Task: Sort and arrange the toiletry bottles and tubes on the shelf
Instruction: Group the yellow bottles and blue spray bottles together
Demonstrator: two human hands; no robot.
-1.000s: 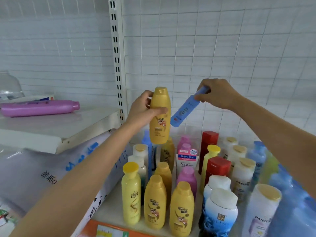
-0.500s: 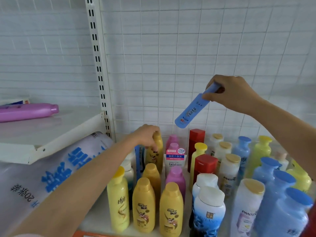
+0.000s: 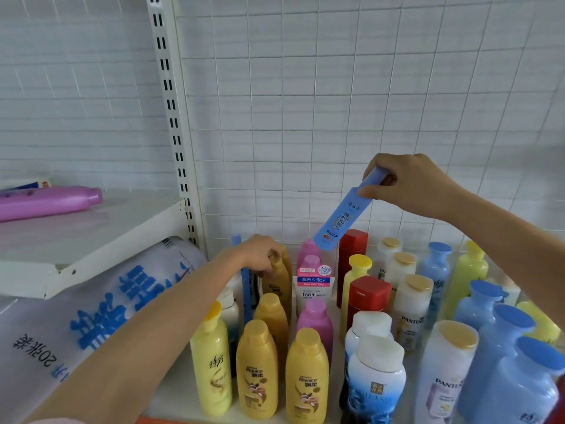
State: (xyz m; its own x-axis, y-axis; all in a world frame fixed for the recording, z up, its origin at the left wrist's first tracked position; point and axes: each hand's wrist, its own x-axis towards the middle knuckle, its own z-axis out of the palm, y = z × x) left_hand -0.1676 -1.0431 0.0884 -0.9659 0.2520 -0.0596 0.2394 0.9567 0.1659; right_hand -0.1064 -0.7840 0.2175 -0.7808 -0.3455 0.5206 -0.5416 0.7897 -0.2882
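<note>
My left hand [image 3: 260, 254] grips the top of a dark yellow shampoo bottle [image 3: 279, 281] that stands at the back of the yellow rows on the shelf [image 3: 174, 396]. My right hand [image 3: 409, 183] pinches the upper end of a slim blue bottle [image 3: 341, 221], which hangs tilted in the air above the pink bottles [image 3: 309, 255] and the white facial tube [image 3: 315, 286]. Several yellow bottles [image 3: 256, 368] fill the front left. Red boxes [image 3: 368, 298], white Pantene bottles [image 3: 411, 307] and blue bottles [image 3: 501, 341] stand to the right.
A purple bottle [image 3: 49, 201] lies on its side on the higher left shelf [image 3: 91, 240]. A plastic-wrapped pack with blue lettering [image 3: 91, 307] sits under it, beside my left arm. A slotted white upright [image 3: 171, 117] and a white wire grid back panel [image 3: 336, 102] stand behind.
My left hand has brought the dark yellow bottle down from mid-air and set it among the bottles at the back of the shelf. My right hand has kept the blue bottle raised.
</note>
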